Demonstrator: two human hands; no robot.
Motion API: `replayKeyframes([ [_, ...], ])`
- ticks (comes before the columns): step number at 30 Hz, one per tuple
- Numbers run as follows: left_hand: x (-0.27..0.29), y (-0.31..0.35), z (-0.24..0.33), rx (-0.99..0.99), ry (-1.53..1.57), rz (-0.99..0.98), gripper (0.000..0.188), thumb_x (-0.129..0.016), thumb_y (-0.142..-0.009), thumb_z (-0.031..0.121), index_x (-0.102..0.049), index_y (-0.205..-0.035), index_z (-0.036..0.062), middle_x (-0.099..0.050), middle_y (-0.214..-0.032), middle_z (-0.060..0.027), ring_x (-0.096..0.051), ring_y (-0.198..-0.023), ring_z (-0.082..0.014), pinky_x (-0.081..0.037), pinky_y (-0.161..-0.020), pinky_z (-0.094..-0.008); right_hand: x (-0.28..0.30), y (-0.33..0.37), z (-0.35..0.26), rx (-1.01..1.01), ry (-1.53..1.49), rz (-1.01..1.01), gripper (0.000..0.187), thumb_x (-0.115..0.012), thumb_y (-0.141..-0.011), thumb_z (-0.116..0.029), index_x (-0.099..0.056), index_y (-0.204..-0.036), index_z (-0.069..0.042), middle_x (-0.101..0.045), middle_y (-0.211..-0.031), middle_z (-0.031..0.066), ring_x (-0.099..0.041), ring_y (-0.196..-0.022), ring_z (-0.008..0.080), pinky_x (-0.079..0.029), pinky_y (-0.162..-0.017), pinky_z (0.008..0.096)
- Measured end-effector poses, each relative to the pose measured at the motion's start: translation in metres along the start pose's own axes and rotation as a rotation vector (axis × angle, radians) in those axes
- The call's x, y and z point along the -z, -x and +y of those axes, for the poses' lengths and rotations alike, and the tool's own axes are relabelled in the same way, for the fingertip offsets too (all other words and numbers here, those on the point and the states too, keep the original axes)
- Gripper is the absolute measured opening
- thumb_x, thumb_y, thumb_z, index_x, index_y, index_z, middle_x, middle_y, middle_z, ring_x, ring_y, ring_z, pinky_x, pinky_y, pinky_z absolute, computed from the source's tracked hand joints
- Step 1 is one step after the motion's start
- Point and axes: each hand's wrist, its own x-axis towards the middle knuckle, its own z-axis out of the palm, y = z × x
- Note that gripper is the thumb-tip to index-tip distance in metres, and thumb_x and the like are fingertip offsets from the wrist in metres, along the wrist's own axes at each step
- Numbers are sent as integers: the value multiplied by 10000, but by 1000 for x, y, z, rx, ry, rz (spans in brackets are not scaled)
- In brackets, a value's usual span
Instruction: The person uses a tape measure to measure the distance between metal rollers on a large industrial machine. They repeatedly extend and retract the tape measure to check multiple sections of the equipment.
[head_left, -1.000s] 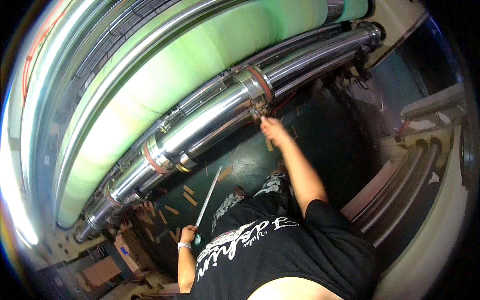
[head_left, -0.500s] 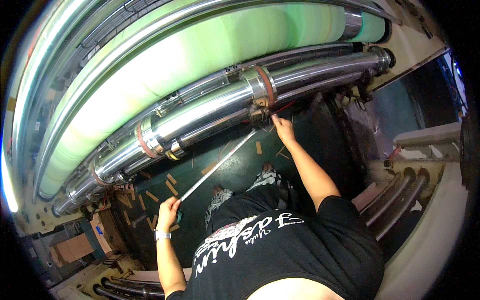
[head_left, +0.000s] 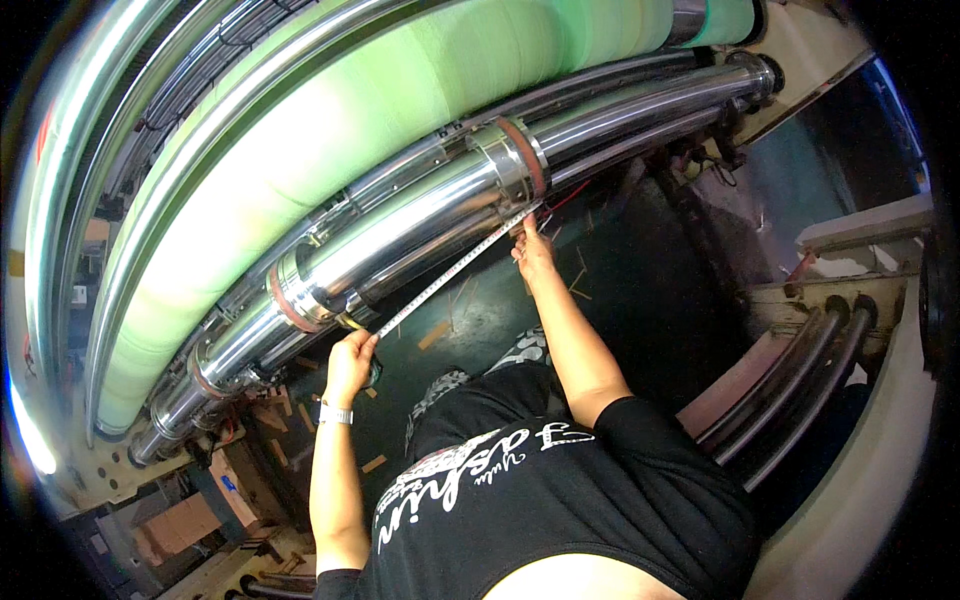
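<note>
A white tape measure [head_left: 447,278] is drawn out straight between my two hands, close under a chrome roller [head_left: 410,222]. My left hand [head_left: 350,362] is closed around its lower-left end; a dark green part, perhaps the case, peeks out beside the fingers. At the upper end my right hand [head_left: 533,248] pinches the blade's tip, near a metal collar with a brown band [head_left: 522,158]. Another banded collar [head_left: 290,292] sits on the roller just above my left hand.
Behind the roller lies a large roll wound with pale green material [head_left: 330,140]. Several thin cardboard strips [head_left: 433,335] are scattered on the dark green floor [head_left: 480,325]. Dark curved pipes [head_left: 790,390] run at the right, and a pale machine side frame [head_left: 815,50] stands at the upper right.
Both hands have moved up toward the roller, the right one also leftward. The tape blade now reaches the right collar instead of hanging below it, with its tip in my right hand.
</note>
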Motion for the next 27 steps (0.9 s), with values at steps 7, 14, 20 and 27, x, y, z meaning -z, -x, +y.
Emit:
replayKeyframes([
  [7, -3, -15, 3, -29, -40, 17, 255, -562, -821, 216, -513, -697, -1, -519, -646, -192, -524, -615, -355, -398, -552, -390, 23, -22, 7, 74, -246, -137, 320, -620, -742, -445, -553, -872, -161, -480, -710, -63, -371, -575, 76, -263, -462, 229],
  [14, -9, -26, 5, -19, -57, 18, 227, -552, -826, 233, -549, -747, 21, -554, -699, -189, -555, -683, -361, -423, -588, -396, 22, -10, -5, 29, -281, -134, 325, -648, -746, -423, -497, -714, -137, -403, -596, -41, -365, -520, 100, -274, -432, 241],
  [20, -17, -38, 4, -35, -108, 32, 242, -540, -832, 258, -550, -749, 31, -558, -701, -180, -552, -677, -356, -418, -583, -414, 16, -10, -14, 23, -213, -151, 337, -638, -742, -450, -506, -724, -140, -417, -603, -43, -365, -509, 95, -280, -431, 235],
  [27, -7, -29, -19, -71, 62, -15, 271, -565, -827, 268, -554, -769, 4, -548, -674, -187, -536, -598, -309, -418, -573, -369, 7, -5, -11, 43, -118, -157, 366, -590, -736, -527, -518, -790, -172, -385, -603, -67, -353, -501, 83, -267, -424, 221],
])
